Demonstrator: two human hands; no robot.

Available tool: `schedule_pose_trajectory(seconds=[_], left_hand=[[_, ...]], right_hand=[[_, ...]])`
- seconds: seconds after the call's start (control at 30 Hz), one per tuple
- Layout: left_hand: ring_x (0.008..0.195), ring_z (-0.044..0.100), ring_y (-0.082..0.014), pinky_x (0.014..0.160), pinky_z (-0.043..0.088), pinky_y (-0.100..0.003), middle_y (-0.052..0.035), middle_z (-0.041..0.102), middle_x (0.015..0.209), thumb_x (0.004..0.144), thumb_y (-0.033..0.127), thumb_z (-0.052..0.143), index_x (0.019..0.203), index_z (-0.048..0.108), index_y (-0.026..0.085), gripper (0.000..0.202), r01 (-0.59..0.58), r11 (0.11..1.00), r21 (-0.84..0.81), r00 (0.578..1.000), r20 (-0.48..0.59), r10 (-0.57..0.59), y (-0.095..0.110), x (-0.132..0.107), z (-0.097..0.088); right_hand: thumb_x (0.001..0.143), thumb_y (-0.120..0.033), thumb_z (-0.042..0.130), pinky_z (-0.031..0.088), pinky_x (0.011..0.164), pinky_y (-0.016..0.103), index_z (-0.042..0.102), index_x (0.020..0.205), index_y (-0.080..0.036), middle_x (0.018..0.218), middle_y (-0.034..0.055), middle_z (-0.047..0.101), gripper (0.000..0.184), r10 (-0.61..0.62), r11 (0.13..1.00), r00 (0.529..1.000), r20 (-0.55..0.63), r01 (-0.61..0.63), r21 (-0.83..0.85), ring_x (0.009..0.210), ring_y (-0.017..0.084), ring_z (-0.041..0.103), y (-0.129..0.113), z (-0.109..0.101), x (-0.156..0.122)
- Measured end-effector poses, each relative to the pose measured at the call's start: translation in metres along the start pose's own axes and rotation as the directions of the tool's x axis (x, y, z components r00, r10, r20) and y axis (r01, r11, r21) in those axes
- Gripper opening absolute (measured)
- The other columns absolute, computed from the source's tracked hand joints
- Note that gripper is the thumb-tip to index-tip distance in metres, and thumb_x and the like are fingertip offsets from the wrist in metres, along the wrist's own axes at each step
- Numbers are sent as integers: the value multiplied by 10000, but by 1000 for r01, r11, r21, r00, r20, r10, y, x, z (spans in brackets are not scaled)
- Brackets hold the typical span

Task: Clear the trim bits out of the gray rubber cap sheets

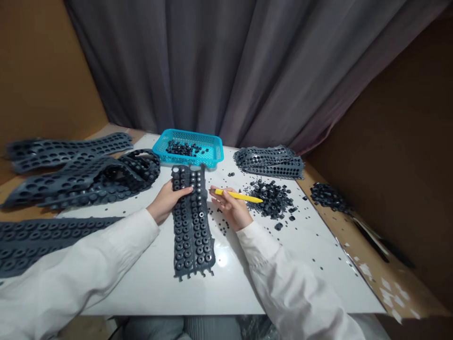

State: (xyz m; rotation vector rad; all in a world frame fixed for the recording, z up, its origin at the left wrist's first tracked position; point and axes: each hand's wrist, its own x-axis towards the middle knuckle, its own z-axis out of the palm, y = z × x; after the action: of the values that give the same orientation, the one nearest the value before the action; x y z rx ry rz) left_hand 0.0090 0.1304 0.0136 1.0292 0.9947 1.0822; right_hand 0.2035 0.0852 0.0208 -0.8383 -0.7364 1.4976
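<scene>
A dark grey rubber sheet (193, 231) with rows of moulded round parts stands out in the middle of the view. My left hand (168, 198) grips its left edge, the thumb pressed on top and the fingers out of sight beneath. Several cells near its far end look white or open. To the right of the sheet, my right hand (231, 208) is closed around a yellow pen-shaped tool (244, 195), whose dark tip points left toward the sheet without visibly touching it. Beyond the right hand lies a heap of small black parts (272, 198).
A blue perforated basket (216, 153) holding small black pieces stands at the back. Punched sheets (85, 174) pile up on the left, and another sheet (24, 241) lies nearer. A folded sheet (271, 163) and a dark pile (327, 196) are at right. Crumbs dot the white board (304, 283).
</scene>
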Motion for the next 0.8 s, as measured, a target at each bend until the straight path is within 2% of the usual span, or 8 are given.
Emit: schedule_pose_trajectory(seconds=[0.13,0.2,0.33,0.4,0.47,0.5,0.6,0.8], left_hand=[[819,653,-238,764,519,-401,-96,683,940,641,316,725,985,592,142,408,3,997,83,1000,14,-4,-5,21,2],[887,634,-257,811,499,-425,-104,660,992,630,293,723,1032,568,147,454,-31,990,134,999,-10,32,-2,28,4],[1158,479,-247,1029,328,-401,-78,551,1188,613,230,745,1144,505,201,583,-150,937,316,977,-99,190,13,7,9],[1095,501,-241,997,345,-400,-68,571,1113,690,264,690,1091,541,192,433,-345,658,669,925,124,359,20,-22,12],[963,535,-218,873,413,-364,-41,596,976,754,260,624,979,583,194,239,-539,415,733,842,479,247,22,-54,15],[910,536,-211,812,423,-347,-30,598,910,779,252,594,902,599,197,135,-597,349,722,796,587,149,21,-68,17],[839,527,-206,740,415,-332,-28,601,841,801,247,571,866,604,188,94,-631,280,724,752,659,-9,10,-93,21],[863,526,-189,771,416,-306,-44,586,876,811,221,553,915,600,171,124,-633,321,705,740,672,-17,-2,-94,22]], right_hand=[[589,-356,776,487,628,244,551,708,-199,632,-42,635,299,-112,977,987,-119,87,-192,612,111,599,-8,-6,-5],[599,-349,756,465,530,234,547,701,-193,537,-56,580,280,-97,966,988,-121,64,-252,502,100,546,-12,-8,-16],[647,-259,673,404,404,209,496,702,-200,483,-59,565,194,-41,902,996,-81,2,-432,392,91,490,-7,-10,-54],[647,-202,627,383,375,196,457,670,-207,466,-64,559,172,-3,870,997,-72,-33,-493,363,86,477,1,-10,-74],[643,-175,584,378,371,194,425,632,-212,460,-59,558,164,33,845,998,-52,-55,-532,362,90,486,10,-12,-89],[638,-164,567,373,374,192,416,615,-212,459,-56,556,160,35,828,999,-39,-51,-558,368,92,489,13,-13,-93],[621,-138,542,334,386,183,410,581,-208,461,-53,535,155,-11,754,1000,11,16,-657,386,83,470,19,-18,-98],[615,-130,537,266,407,174,415,560,-195,460,-75,450,149,-77,648,992,96,124,-752,410,52,356,18,-19,-96]])
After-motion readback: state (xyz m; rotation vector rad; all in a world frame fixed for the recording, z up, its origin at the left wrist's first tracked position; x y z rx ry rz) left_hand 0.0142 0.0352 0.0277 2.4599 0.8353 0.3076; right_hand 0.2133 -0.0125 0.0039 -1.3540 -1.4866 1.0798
